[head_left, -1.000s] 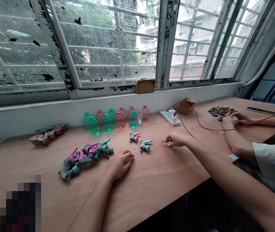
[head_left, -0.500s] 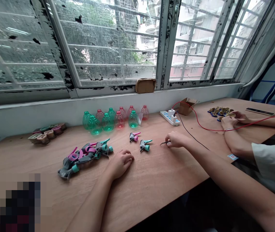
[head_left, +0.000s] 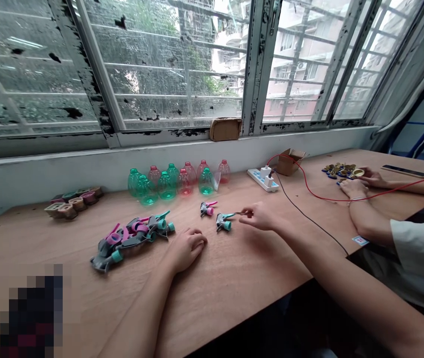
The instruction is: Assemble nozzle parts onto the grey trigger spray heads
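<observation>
The person's right hand (head_left: 260, 217) is closed in a pinch on a thin dark pick-like item (head_left: 242, 214), too fine to identify exactly. Its tip reaches to the teal trigger of a plastic trigger sprayer head (head_left: 224, 222), which lies on the wooden table (head_left: 234, 293) just left of the hand. A 2nd sprayer head (head_left: 206, 209), with a pink trigger, lies just beyond it. These 2 sit well apart from the heap of grey, pink and teal sprayer heads (head_left: 132, 238) further left. The left hand (head_left: 185, 250) rests on the table just beside that heap, loosely curled and gripping nothing that shows. As things lie, 2 heads are set out singly and most remain in the heap, where overlap hides the exact count. About 10 green and pink plastic bottles (head_left: 166, 186) stand clustered near the window sill (head_left: 85, 155), none with a head fitted, so all of them remain bare. A group of small moulded parts (head_left: 73, 204) lies at the far left. To the right, a co-worker's hands (head_left: 354, 187) work over a pile of small gold-coloured parts (head_left: 341, 171), with 1 round part (head_left: 358, 172) held at the fingers. Beyond the sprayer heads sit a power strip (head_left: 263, 179) and a cardboard box (head_left: 288, 162), with a red cable (head_left: 309, 186) running across the table.
</observation>
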`<state>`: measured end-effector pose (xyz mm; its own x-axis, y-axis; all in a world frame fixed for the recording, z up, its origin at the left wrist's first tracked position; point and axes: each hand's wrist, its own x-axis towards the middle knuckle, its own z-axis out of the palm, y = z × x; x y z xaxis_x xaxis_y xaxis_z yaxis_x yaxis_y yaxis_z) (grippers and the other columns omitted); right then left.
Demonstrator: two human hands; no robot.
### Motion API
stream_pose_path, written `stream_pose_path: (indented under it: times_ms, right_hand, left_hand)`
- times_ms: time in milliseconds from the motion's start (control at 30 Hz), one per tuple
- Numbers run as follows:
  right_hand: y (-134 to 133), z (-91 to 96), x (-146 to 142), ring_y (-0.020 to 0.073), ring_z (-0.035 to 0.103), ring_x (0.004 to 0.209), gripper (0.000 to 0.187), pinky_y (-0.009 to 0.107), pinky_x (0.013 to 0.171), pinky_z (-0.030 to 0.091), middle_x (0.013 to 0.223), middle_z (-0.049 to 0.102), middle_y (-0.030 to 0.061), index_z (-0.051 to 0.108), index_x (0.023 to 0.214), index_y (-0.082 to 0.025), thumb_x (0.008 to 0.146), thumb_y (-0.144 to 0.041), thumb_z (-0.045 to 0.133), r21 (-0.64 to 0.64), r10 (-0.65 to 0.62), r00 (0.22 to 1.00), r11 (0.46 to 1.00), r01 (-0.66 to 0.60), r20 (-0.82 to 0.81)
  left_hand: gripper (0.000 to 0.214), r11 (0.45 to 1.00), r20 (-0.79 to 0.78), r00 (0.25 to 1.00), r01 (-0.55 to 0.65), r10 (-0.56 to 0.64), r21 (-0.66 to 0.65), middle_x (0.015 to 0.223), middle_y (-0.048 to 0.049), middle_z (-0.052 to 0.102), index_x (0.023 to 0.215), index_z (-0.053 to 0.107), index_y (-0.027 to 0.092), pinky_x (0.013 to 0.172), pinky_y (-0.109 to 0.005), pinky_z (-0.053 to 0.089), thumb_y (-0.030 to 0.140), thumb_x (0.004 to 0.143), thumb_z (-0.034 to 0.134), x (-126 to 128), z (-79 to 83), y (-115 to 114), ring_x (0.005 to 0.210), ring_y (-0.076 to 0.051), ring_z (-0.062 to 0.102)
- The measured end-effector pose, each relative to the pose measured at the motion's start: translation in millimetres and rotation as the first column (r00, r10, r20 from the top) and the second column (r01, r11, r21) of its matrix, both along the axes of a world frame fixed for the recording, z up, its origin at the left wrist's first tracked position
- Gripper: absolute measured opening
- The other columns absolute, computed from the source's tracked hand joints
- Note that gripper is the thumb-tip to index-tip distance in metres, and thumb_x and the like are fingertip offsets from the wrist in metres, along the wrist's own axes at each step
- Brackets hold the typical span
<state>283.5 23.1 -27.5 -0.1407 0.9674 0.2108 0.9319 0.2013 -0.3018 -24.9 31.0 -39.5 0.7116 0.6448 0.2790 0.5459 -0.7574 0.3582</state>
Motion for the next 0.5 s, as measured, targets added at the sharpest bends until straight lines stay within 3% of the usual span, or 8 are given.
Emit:
stream_pose_path:
  times_ms: [133, 233, 367, 500]
  right_hand:
    - [1, -17.7, -42, 0.0169, 0.060, 0.071, 0.045, 0.023, 0.057, 0.034, 0.083, 0.070, 0.0049, 0.069, 0.099, -0.022, 0.073, -0.057, 0.062, -0.005, 0.039, 0.996, 0.999, -0.039, -0.082]
    - [4, -26.8, -61, 0.0163, 0.057, 0.067, 0.038, 0.023, 0.054, 0.030, 0.078, 0.068, 0.0049, 0.069, 0.090, -0.019, 0.074, -0.053, 0.062, 0.022, 0.016, 0.993, 1.000, -0.014, -0.114]
    - [5, -23.2, -73, 0.0111, 0.049, 0.057, 0.027, 0.022, 0.051, 0.028, 0.066, 0.062, -0.0009, 0.066, 0.079, -0.017, 0.077, -0.043, 0.062, 0.020, 0.200, 0.939, 0.979, -0.202, -0.281]
    - [8, -11.4, -89, 0.0091, 0.044, 0.056, 0.025, 0.020, 0.050, 0.029, 0.063, 0.054, -0.0036, 0.065, 0.079, -0.015, 0.075, -0.040, 0.067, 0.083, 0.355, 0.835, 0.932, -0.354, -0.420]
  left_hand:
    - [0.023, 1.000, 0.033, 0.999, 0.000, 0.001, -0.025, 0.102, -0.0062, 0.064, 0.094, 0.069, 0.023, 0.084, -0.030, 0.044, 0.028, 0.089, 0.046, 0, -0.2, -1, 0.097, -0.020, 0.057]
    - [0.024, 0.996, 0.081, 0.995, -0.050, 0.056, -0.071, 0.105, -0.0056, 0.063, 0.105, 0.065, 0.023, 0.082, -0.029, 0.045, 0.027, 0.087, 0.049, -1, -0.6, -3, 0.091, -0.019, 0.057]
    - [0.039, 0.979, 0.161, 0.978, -0.102, 0.131, -0.177, 0.105, -0.0032, 0.062, 0.123, 0.054, 0.025, 0.072, -0.026, 0.045, 0.032, 0.085, 0.054, -1, 0.2, -7, 0.072, -0.013, 0.055]
    - [0.036, 0.962, 0.256, 0.955, -0.082, 0.151, -0.261, 0.088, -0.0009, 0.062, 0.119, 0.057, 0.023, 0.061, -0.022, 0.041, 0.040, 0.087, 0.050, 0, 2.5, -7, 0.063, -0.011, 0.050]
